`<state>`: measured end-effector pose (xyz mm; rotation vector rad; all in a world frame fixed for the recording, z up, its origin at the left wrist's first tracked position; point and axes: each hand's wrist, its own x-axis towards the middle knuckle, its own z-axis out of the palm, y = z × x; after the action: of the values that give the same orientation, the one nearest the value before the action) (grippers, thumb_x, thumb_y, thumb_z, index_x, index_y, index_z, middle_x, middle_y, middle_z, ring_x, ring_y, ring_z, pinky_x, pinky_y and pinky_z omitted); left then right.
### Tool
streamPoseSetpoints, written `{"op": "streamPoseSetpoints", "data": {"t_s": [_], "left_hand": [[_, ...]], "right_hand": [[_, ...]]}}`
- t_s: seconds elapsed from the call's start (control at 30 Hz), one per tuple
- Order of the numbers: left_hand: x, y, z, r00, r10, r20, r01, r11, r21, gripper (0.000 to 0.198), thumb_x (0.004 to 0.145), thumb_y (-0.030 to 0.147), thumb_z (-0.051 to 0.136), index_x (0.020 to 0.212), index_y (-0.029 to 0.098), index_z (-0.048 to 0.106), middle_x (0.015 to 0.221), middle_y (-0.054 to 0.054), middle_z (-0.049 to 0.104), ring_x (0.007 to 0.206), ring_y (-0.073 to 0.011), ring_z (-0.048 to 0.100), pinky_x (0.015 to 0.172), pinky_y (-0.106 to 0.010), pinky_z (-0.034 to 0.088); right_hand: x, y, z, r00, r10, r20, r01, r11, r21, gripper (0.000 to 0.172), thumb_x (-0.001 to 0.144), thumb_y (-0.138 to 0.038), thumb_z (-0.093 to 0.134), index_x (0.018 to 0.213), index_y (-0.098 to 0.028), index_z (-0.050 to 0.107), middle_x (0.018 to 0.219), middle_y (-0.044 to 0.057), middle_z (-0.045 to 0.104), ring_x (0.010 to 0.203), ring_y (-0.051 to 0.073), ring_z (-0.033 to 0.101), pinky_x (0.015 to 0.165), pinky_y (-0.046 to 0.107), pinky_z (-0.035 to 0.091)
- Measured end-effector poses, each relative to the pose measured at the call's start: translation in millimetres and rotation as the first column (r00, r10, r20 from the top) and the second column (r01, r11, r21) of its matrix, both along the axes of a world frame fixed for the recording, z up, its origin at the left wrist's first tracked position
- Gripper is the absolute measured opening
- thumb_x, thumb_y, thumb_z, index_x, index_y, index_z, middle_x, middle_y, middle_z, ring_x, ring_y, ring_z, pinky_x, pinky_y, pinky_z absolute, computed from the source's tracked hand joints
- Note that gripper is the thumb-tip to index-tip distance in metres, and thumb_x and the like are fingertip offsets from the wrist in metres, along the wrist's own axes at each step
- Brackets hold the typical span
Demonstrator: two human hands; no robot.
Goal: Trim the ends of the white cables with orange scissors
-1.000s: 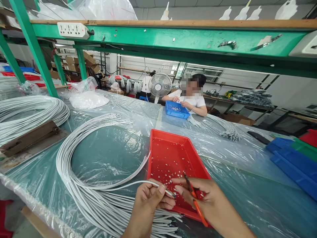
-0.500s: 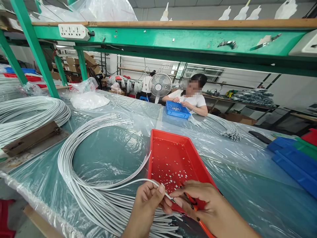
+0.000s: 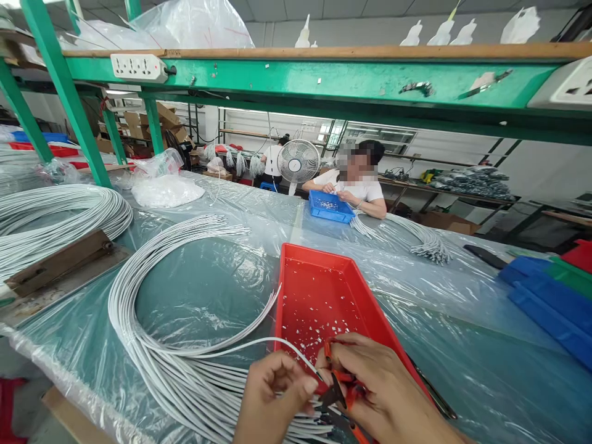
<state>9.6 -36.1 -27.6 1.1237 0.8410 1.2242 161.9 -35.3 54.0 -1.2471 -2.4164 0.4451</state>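
My right hand (image 3: pixel 374 382) is closed round a pair of orange-handled cutters (image 3: pixel 335 394), whose dark metal part points toward my left hand. A single white cable (image 3: pixel 293 348) curves from the bundle to the fingertips of my right hand, which seem to hold its end. My left hand (image 3: pixel 277 394) is close by on the left, thumb and fingertips drawn together beside the cutters; whatever they pinch is hidden. The large looped bundle of white cables (image 3: pixel 127 314) lies left of and beneath my hands. Under and beyond my hands sits a red tray (image 3: pixel 319 280) with small white scraps.
A dark slim tool (image 3: pixel 432 388) lies right of the tray. Blue bins (image 3: pixel 550 308) stand at the right. At left are another cable coil (image 3: pixel 111 209) and a brown metal fixture (image 3: pixel 60 262). Opposite, a person works over a blue tray (image 3: pixel 330 213). A green shelf beam (image 3: pixel 287 77) crosses above.
My left thumb and fingers have come off the cable and moved slightly down. My right hand now has the cable's end, and the cutters have turned so their dark metal part shows.
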Motion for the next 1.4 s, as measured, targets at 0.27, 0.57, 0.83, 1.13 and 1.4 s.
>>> {"op": "streamPoseSetpoints", "data": {"t_s": [0.27, 0.57, 0.83, 1.13, 1.4], "left_hand": [[-11, 5, 10.3, 0.757, 0.623, -0.197, -0.086, 0.394, 0.915, 0.020, 0.075, 0.003, 0.052, 0.090, 0.013, 0.060, 0.076, -0.010, 0.071, 0.067, -0.0175, 0.066, 0.058, -0.024, 0.050], [-11, -1, 23.1, 0.952, 0.078, -0.294, 0.027, 0.942, 0.336, 0.020, 0.083, 0.018, 0.049, 0.078, 0.015, 0.068, 0.059, -0.003, 0.066, 0.047, -0.0117, 0.061, 0.049, -0.019, 0.046], [-15, 6, 28.9, 0.986, -0.161, -0.049, 0.161, 0.987, 0.012, 0.026, 0.081, 0.031, 0.053, 0.072, 0.011, 0.066, 0.063, -0.003, 0.062, 0.044, -0.0093, 0.056, 0.041, -0.017, 0.042], [-23, 15, 29.0, 0.974, -0.221, 0.047, 0.225, 0.970, -0.090, 0.026, 0.076, 0.034, 0.059, 0.079, 0.009, 0.066, 0.059, -0.003, 0.065, 0.038, -0.0072, 0.056, 0.039, -0.015, 0.039], [-20, 19, 24.1, 0.976, -0.165, 0.145, 0.180, 0.979, -0.097, 0.022, 0.075, 0.029, 0.063, 0.080, 0.009, 0.068, 0.062, -0.004, 0.067, 0.043, -0.0079, 0.058, 0.047, -0.018, 0.045]], "right_hand": [[-9, -4, 4.4, 0.999, -0.049, 0.003, 0.049, 0.999, 0.025, 0.028, 0.059, 0.005, 0.041, 0.071, -0.019, 0.048, 0.067, -0.001, 0.055, 0.067, 0.014, 0.052, 0.062, 0.023, 0.042], [-17, 2, -14.3, 0.982, -0.037, -0.185, 0.071, 0.981, 0.183, 0.012, 0.072, -0.010, 0.041, 0.068, -0.019, 0.046, 0.063, 0.001, 0.054, 0.059, 0.014, 0.051, 0.062, 0.026, 0.045], [-20, 8, -21.3, 0.975, -0.017, -0.221, 0.085, 0.949, 0.304, 0.011, 0.070, -0.010, 0.044, 0.066, -0.020, 0.041, 0.060, -0.002, 0.056, 0.054, 0.013, 0.049, 0.057, 0.024, 0.040], [10, 36, -38.8, 0.879, -0.469, -0.084, 0.476, 0.851, 0.222, 0.016, 0.075, -0.021, 0.047, 0.087, -0.023, 0.058, 0.083, 0.003, 0.063, 0.077, 0.019, 0.058, 0.062, 0.025, 0.041], [30, 59, -47.1, 0.736, -0.664, 0.131, 0.641, 0.746, 0.181, 0.027, 0.081, -0.036, 0.043, 0.071, -0.018, 0.060, 0.052, 0.009, 0.060, 0.054, 0.030, 0.058, 0.045, 0.030, 0.031]]}}
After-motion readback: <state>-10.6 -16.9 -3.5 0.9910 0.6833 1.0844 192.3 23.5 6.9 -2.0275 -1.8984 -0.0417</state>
